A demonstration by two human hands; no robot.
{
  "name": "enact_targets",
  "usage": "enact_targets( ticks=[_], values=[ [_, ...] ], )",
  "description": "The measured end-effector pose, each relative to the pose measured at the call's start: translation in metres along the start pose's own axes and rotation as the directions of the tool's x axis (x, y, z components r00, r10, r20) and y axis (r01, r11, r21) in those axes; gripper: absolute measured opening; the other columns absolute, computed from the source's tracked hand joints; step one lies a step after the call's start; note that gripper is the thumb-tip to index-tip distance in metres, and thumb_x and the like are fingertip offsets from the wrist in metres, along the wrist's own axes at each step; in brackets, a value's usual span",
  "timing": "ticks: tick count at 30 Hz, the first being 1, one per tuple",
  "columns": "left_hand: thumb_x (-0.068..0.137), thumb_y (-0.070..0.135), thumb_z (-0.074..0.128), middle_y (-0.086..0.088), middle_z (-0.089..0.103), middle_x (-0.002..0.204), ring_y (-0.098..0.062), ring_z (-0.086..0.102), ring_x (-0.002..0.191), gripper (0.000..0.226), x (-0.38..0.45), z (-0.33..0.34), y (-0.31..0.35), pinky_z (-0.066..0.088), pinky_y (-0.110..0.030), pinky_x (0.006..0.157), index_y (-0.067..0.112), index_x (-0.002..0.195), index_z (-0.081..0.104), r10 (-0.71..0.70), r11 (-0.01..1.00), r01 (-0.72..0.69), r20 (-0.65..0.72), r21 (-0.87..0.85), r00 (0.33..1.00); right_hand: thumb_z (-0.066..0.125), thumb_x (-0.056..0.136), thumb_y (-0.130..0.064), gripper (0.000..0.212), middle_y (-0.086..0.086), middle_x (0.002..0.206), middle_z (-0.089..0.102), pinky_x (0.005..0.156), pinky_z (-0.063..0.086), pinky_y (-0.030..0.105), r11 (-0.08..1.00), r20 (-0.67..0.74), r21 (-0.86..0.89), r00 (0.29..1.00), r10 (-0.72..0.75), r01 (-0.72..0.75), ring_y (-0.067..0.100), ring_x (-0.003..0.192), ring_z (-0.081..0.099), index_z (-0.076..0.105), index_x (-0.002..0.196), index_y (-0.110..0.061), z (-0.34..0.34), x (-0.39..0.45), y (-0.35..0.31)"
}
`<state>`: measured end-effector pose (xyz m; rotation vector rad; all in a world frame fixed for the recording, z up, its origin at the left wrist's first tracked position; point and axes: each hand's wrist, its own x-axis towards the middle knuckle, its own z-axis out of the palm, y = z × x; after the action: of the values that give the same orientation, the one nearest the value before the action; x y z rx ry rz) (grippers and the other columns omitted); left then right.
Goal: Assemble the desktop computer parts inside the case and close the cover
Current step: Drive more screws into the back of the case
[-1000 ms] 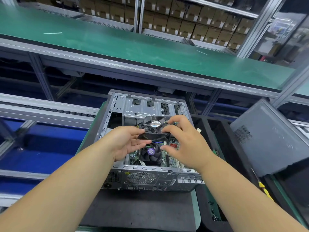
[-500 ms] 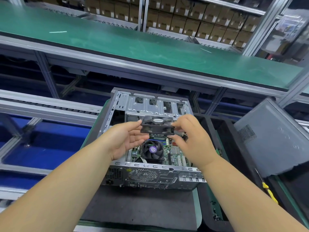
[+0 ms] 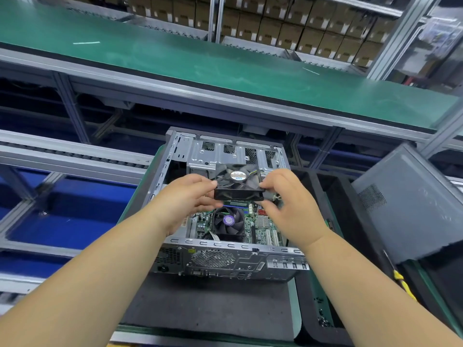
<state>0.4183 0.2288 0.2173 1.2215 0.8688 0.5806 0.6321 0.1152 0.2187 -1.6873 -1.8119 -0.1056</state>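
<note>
Fingers (image 3: 200,182): curled, pinching black case fan (image 3: 238,181) at both side edges | left hand (image 3: 186,196), right hand (image 3: 288,199) | fan: held above open computer case (image 3: 225,256), over motherboard (image 3: 260,221) | side cover (image 3: 411,204): right, apart.

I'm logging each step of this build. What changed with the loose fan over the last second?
Both hands, left hand and right hand, lifted the loose fan up and away from the motherboard, tilting its labelled face toward the camera; it now sits higher, before the drive cage. Both hands kept their hold. The case, CPU cooler and side cover stayed put.
</note>
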Motion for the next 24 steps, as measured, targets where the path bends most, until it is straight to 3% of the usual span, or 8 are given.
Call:
enact_targets(
  ticks=[1,3,5,9,12,16,20,24],
  values=[
    [0.097,0.033,0.056,-0.002,0.068,0.091,-0.016,0.074,0.08,0.02,0.0,-0.001,-0.001,0.057,-0.034,0.077,0.015,0.097,0.063,0.017,0.979,-0.008,-0.044,0.205,0.999,0.074,0.082,-0.006,0.033,-0.017,0.104,0.051,0.08,0.053,0.03,0.999,0.041,0.03,0.998,0.04,-0.041,-0.001,0.095,0.054,0.056,0.102,-0.026,0.001,0.0,0.001],
    [0.094,0.047,0.053,0.008,0.069,0.085,-0.008,0.07,0.072,0.024,0.0,-0.003,-0.004,0.053,-0.03,0.068,0.027,0.09,0.064,0.134,0.773,-0.035,-0.109,0.634,0.985,0.075,0.085,-0.013,0.033,-0.023,0.101,0.052,0.079,0.05,0.018,0.975,0.177,0.11,0.969,0.17,-0.192,-0.005,0.094,0.058,0.053,0.097,-0.036,0.004,-0.001,0.004],
    [0.092,0.05,0.053,0.012,0.066,0.082,-0.007,0.063,0.074,0.02,0.0,-0.003,-0.009,0.049,-0.025,0.063,0.033,0.087,0.063,0.236,0.581,-0.05,-0.109,0.813,0.966,0.077,0.084,-0.024,0.029,-0.021,0.1,0.054,0.075,0.05,0.019,0.926,0.319,0.132,0.9,0.297,-0.353,-0.004,0.083,0.062,0.053,0.089,-0.039,0.01,-0.003,0.008],
    [0.09,0.043,0.061,0.017,0.065,0.087,-0.006,0.062,0.083,0.007,0.003,-0.005,-0.017,0.053,-0.03,0.074,0.039,0.089,0.066,0.178,0.684,-0.132,0.011,0.718,0.984,0.078,0.084,-0.03,0.021,-0.002,0.082,0.071,0.079,0.059,0.041,0.758,0.52,0.214,0.729,0.446,-0.616,0.014,0.075,0.073,0.058,0.089,-0.025,0.02,-0.009,0.018],
    [0.089,0.037,0.064,0.02,0.064,0.091,0.0,0.06,0.084,0.008,0.009,-0.006,-0.023,0.052,-0.029,0.083,0.04,0.095,0.069,0.16,0.618,-0.21,0.14,0.757,0.977,0.075,0.088,-0.018,0.023,0.009,0.076,0.069,0.078,0.062,0.043,0.63,0.628,0.316,0.654,0.422,-0.71,0.026,0.074,0.075,0.056,0.095,-0.006,0.026,-0.01,0.022],
    [0.088,0.035,0.066,0.02,0.057,0.098,-0.003,0.057,0.093,0.014,0.014,-0.004,-0.031,0.049,-0.029,0.088,0.039,0.102,0.069,0.225,0.516,-0.281,0.188,0.809,0.956,0.072,0.089,-0.013,0.021,0.006,0.072,0.068,0.082,0.06,0.049,0.598,0.668,0.341,0.635,0.389,-0.725,0.031,0.076,0.075,0.055,0.097,-0.004,0.03,-0.011,0.029],
    [0.087,0.037,0.066,0.021,0.049,0.104,-0.001,0.053,0.099,0.021,0.014,-0.005,-0.031,0.041,-0.023,0.089,0.042,0.108,0.065,0.252,0.487,-0.331,0.233,0.809,0.939,0.074,0.088,-0.016,0.019,0.003,0.09,0.065,0.087,0.058,0.049,0.67,0.662,0.324,0.666,0.344,-0.668,0.03,0.08,0.075,0.058,0.098,-0.012,0.032,-0.011,0.032],
    [0.087,0.036,0.067,0.023,0.06,0.098,0.0,0.056,0.094,0.012,0.011,-0.008,-0.029,0.049,-0.031,0.088,0.045,0.095,0.069,0.163,0.482,-0.337,0.295,0.809,0.942,0.075,0.087,-0.018,0.017,-0.003,0.092,0.067,0.085,0.059,0.042,0.707,0.702,0.314,0.656,0.277,-0.634,0.023,0.082,0.074,0.06,0.094,-0.019,0.037,-0.01,0.028]
  ],
)
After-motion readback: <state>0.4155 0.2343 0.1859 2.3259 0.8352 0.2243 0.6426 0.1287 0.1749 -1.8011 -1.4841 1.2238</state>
